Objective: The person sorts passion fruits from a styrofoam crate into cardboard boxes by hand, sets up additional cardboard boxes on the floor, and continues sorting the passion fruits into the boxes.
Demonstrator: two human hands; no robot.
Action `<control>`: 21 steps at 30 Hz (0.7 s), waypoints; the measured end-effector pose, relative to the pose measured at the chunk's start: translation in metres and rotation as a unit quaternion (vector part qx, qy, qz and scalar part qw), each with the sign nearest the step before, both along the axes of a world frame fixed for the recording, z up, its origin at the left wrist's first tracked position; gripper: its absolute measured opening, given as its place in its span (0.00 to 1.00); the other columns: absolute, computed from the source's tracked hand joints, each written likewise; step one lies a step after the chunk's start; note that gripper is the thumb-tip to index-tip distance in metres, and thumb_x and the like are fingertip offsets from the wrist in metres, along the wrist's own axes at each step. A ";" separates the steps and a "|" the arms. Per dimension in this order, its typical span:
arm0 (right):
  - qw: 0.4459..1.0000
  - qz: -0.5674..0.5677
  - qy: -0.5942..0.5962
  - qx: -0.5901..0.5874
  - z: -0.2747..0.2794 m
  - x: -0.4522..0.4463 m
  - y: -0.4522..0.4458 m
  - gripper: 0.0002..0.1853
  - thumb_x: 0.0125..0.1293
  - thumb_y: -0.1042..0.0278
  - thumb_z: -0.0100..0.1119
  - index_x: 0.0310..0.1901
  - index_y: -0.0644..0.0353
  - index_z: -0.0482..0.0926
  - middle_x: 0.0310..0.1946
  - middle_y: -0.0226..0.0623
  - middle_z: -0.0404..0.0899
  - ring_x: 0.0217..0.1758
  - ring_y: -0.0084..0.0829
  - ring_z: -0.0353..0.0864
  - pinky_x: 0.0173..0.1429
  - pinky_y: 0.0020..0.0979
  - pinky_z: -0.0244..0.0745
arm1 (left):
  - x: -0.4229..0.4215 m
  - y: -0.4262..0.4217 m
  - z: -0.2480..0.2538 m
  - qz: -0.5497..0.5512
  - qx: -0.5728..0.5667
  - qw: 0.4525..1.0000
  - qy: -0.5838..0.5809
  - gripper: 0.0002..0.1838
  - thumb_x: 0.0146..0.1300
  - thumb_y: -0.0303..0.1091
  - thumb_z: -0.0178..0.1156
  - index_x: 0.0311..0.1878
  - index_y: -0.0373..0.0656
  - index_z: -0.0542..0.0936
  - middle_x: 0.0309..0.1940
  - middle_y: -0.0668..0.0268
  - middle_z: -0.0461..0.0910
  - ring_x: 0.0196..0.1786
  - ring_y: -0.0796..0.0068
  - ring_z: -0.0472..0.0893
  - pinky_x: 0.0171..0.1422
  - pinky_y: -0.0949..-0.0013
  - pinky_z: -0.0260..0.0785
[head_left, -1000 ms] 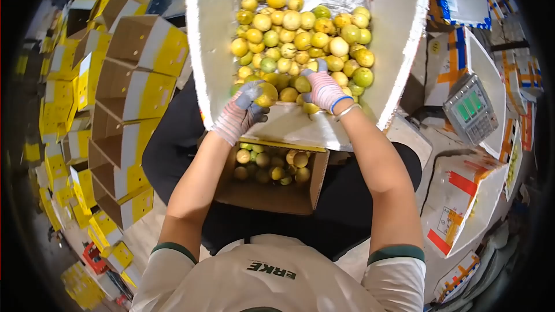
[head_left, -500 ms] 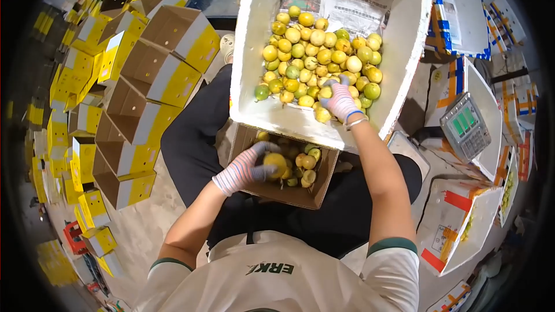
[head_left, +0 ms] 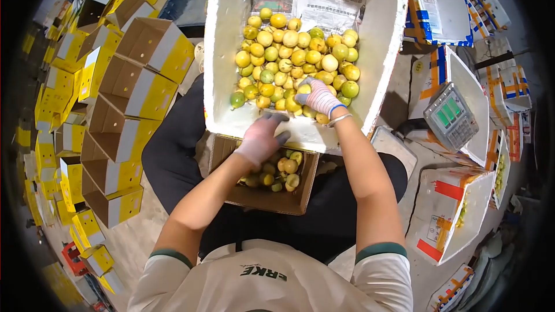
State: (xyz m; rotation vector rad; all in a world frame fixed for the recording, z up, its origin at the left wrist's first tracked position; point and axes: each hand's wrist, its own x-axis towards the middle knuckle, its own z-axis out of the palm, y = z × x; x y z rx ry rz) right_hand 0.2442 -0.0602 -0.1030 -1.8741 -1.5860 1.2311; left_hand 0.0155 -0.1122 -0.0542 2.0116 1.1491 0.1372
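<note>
Round yellow and greenish passion fruit [head_left: 282, 52] lie heaped in a white foam box [head_left: 218, 63] in front of me. My right hand [head_left: 319, 97], in a striped knit glove, is inside at the near edge of the heap, its fingers closed round a yellow passion fruit [head_left: 304, 88]. My left hand [head_left: 261, 140], gloved too, hovers over a small cardboard box [head_left: 300, 196] close to the foam box's near rim. Its fingers are spread, with nothing seen in them. Several passion fruit [head_left: 287, 166] lie in the cardboard box; my left hand and forearm hide some.
Yellow-and-white open cartons [head_left: 136, 98] stand in rows on the left. To the right, a scale display [head_left: 451, 117] stands by taped foam boxes [head_left: 442, 219]. Newspaper [head_left: 329, 0] lines the foam box's far end.
My left hand has let go of a passion fruit in the cardboard box and risen toward the foam box. My right hand has shifted along the heap's near edge. The whole view has shifted slightly.
</note>
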 end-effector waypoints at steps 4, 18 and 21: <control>0.993 -0.076 0.078 -0.044 -0.002 0.010 -0.011 0.26 0.48 0.58 0.73 0.47 0.62 0.78 0.39 0.45 0.81 0.43 0.39 0.81 0.51 0.35 0.77 | 0.057 0.037 -0.056 0.015 0.005 0.986 0.165 0.41 0.56 0.50 0.64 0.72 0.59 0.59 0.58 0.47 0.71 0.57 0.46 0.76 0.61 0.53 0.69; 0.984 0.157 -0.044 0.076 0.083 -0.017 -0.069 0.31 0.60 0.54 0.64 0.61 0.63 0.70 0.56 0.53 0.74 0.54 0.52 0.77 0.58 0.43 0.73 | -0.069 0.051 0.089 -0.001 -0.360 0.931 0.068 0.28 0.61 0.41 0.63 0.65 0.47 0.70 0.56 0.52 0.76 0.57 0.55 0.77 0.62 0.62 0.68; 0.924 0.101 -0.364 0.053 0.065 0.002 -0.049 0.19 0.60 0.62 0.60 0.51 0.61 0.77 0.51 0.52 0.74 0.48 0.50 0.77 0.49 0.45 0.76 | -0.099 0.040 0.075 -0.241 -0.220 0.944 0.052 0.25 0.65 0.46 0.59 0.63 0.47 0.73 0.51 0.50 0.79 0.56 0.51 0.77 0.63 0.60 0.68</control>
